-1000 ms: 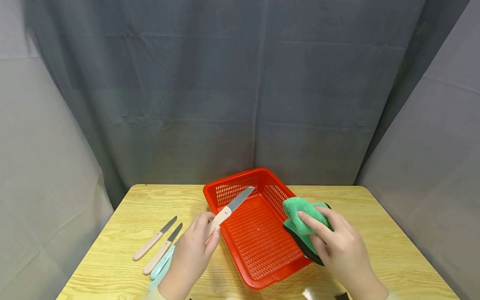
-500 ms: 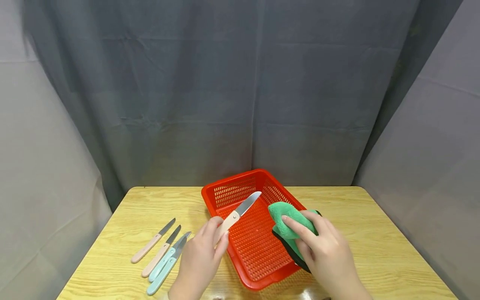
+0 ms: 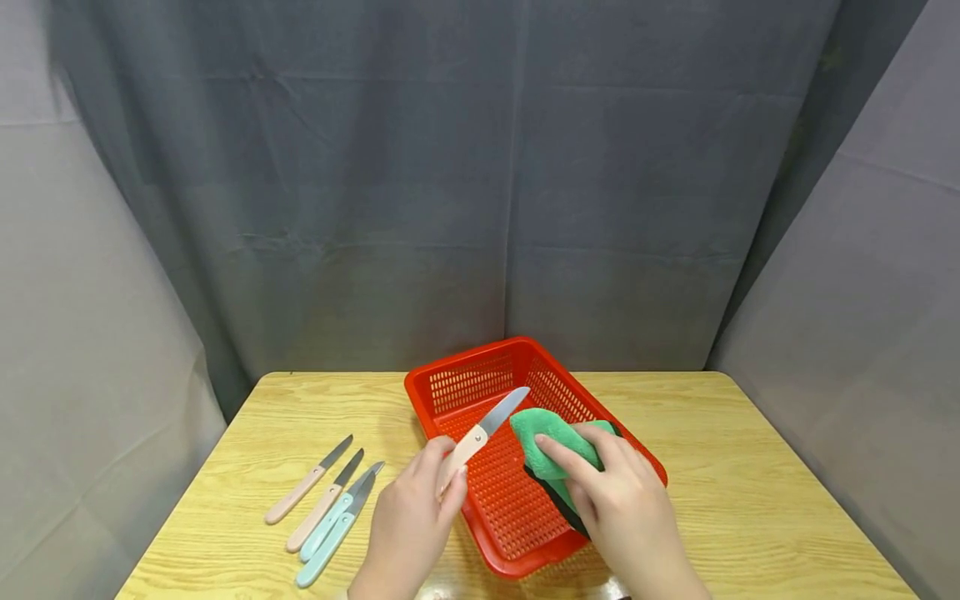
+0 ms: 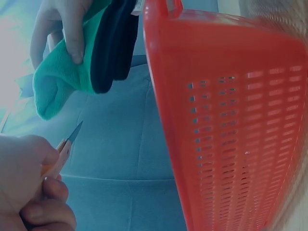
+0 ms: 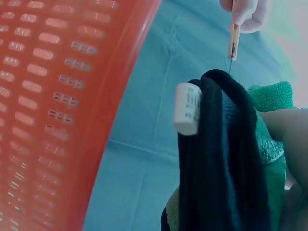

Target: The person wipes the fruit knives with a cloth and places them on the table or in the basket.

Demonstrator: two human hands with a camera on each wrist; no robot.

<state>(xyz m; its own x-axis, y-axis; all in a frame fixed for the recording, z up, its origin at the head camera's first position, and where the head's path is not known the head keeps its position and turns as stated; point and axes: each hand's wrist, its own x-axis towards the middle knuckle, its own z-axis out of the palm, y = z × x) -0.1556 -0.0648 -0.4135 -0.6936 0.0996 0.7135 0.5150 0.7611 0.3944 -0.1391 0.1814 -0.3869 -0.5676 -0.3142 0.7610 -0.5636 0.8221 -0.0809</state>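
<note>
My left hand (image 3: 412, 521) grips a knife (image 3: 483, 432) by its cream-pink handle, blade angled up and to the right over the red basket. The same knife (image 4: 65, 149) shows in the left wrist view. My right hand (image 3: 626, 504) holds a folded green cloth (image 3: 551, 442) with black edging, fingers bent over it. The cloth's near corner is close to the blade tip, with a small gap in the head view. In the right wrist view, a white label (image 5: 187, 109) sticks out from the black edging (image 5: 219, 154).
The red plastic basket (image 3: 487, 557) stands on the wooden table (image 3: 750, 467) beneath both hands. Left of it lie two pink-handled knives (image 3: 296, 494) and two light-blue-handled knives (image 3: 327, 546), blades pointing away. A grey curtain (image 3: 375, 208) hangs behind.
The right hand has moved left with the green cloth, toward the blade. The left hand has shifted slightly right with the knife, exposing the light-blue-handled knives fully.
</note>
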